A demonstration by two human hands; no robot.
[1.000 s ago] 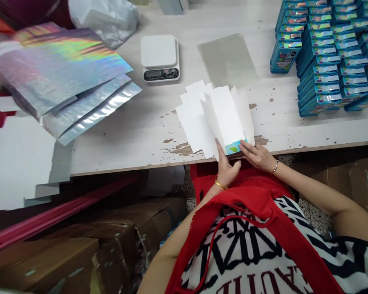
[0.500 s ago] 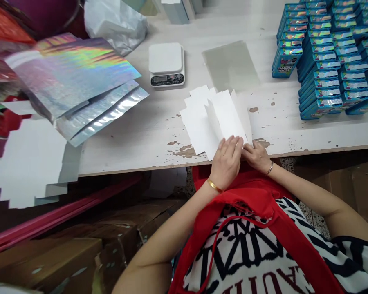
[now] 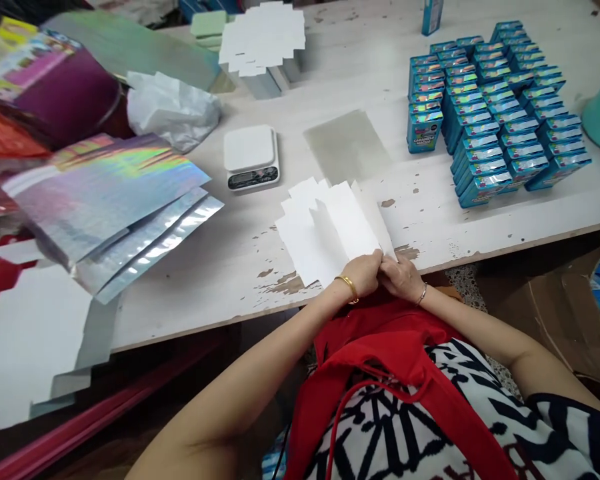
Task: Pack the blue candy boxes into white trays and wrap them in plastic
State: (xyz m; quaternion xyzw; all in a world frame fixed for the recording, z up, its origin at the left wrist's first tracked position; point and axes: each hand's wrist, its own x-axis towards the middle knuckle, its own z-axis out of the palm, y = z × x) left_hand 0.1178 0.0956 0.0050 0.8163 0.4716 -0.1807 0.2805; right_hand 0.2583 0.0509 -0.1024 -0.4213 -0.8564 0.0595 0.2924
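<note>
A white folded card box blank [image 3: 353,217] stands partly raised near the front edge of the table, on top of other flat white card blanks [image 3: 305,247]. At its near end, my left hand [image 3: 364,273], with a gold bangle, has its fingers curled in on the card. My right hand [image 3: 403,277], wearing a thin bracelet, pinches the same end from the right. The two hands touch or nearly touch each other, and the fingertips are partly hidden. A greyish translucent sheet [image 3: 347,143] lies flat just beyond the card.
A white kitchen scale [image 3: 251,150] sits left of the sheet. Rows of blue boxes [image 3: 500,127] stand at the right. Shiny holographic bags [image 3: 115,200] and a stack of white card blanks [image 3: 35,340] lie at the left. More white blanks [image 3: 265,37] are piled at the back.
My left hand, earlier laid with straight fingers along the card, has drawn down to its near end and curled beside my right hand. The camera view has tilted up and shifted right.
</note>
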